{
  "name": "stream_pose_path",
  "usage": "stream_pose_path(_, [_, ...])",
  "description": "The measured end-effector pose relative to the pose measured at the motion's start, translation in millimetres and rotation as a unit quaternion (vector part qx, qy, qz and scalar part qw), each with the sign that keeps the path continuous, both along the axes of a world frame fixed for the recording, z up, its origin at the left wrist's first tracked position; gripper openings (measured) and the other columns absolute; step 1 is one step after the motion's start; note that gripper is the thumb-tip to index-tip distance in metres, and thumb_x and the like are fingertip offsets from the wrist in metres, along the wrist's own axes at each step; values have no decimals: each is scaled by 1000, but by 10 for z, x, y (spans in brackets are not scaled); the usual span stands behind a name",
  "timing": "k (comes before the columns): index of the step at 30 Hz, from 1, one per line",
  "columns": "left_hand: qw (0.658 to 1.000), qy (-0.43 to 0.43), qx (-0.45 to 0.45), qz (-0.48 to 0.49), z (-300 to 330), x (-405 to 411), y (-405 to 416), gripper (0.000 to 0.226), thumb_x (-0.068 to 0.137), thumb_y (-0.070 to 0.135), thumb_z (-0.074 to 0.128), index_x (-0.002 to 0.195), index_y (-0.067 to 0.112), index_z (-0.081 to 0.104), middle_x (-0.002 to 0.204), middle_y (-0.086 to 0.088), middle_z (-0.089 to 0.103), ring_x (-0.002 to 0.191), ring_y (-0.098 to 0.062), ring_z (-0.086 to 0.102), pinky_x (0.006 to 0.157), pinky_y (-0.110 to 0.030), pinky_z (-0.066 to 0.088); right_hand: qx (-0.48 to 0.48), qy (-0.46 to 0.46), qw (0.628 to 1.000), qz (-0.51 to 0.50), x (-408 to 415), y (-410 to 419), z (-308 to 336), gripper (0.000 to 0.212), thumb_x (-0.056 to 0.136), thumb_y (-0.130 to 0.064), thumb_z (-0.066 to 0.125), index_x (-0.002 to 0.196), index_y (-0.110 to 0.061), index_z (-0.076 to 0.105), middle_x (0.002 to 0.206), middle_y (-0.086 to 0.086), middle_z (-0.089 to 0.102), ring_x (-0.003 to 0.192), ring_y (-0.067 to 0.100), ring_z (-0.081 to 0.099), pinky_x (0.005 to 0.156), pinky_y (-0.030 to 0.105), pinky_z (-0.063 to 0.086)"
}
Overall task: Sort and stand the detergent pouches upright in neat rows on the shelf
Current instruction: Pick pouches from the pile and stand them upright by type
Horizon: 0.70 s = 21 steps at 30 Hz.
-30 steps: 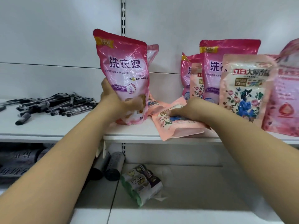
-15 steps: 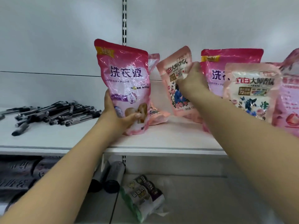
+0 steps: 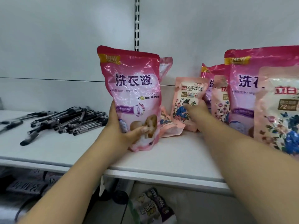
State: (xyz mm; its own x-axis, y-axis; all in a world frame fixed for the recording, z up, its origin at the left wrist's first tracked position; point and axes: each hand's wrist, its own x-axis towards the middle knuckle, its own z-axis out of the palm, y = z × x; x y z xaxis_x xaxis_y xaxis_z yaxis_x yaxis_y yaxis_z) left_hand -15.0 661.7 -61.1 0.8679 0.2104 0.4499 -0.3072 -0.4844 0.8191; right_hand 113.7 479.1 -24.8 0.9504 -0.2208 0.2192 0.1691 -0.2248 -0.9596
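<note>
A: Nearest, your left hand (image 3: 125, 131) wraps the base of the tall glossy pink plastic detergent pouch (image 3: 131, 96), upright near the front of the white metal shelf (image 3: 161, 162).

B: And your right hand (image 3: 196, 109)?

A: Farther back, it pinches the small pale-pink floral pouch (image 3: 187, 102), standing it left of the far right row.

B: A judgement: you're mid-placement. Next, settle both bottoms flat, then raise the fallen floral pouch (image 3: 169, 125) between them.
</note>
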Motion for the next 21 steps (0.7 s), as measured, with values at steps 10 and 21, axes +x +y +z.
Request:
stream_pose_path(10, [1000, -13, -22, -10, -5, -15, -23, 88, 73, 25, 70, 140, 34, 14, 101, 34, 44, 82, 18, 44, 60, 3, 37, 165, 24, 984, 58, 94, 65, -44, 72, 60, -36, 80, 116, -16, 40, 106, 6, 57, 103, 28, 56, 94, 45, 45])
stream_pose_path(21, [998, -17, -55, -25, -33, -17, -16, 84, 74, 18, 70, 139, 34, 19, 97, 33, 45, 63, 32, 46, 51, 7, 34, 145, 52, 988, -32, 214, 137, -114, 40, 86, -31, 62, 116, -4, 57, 113, 10, 63, 96, 27, 60, 78, 29, 44])
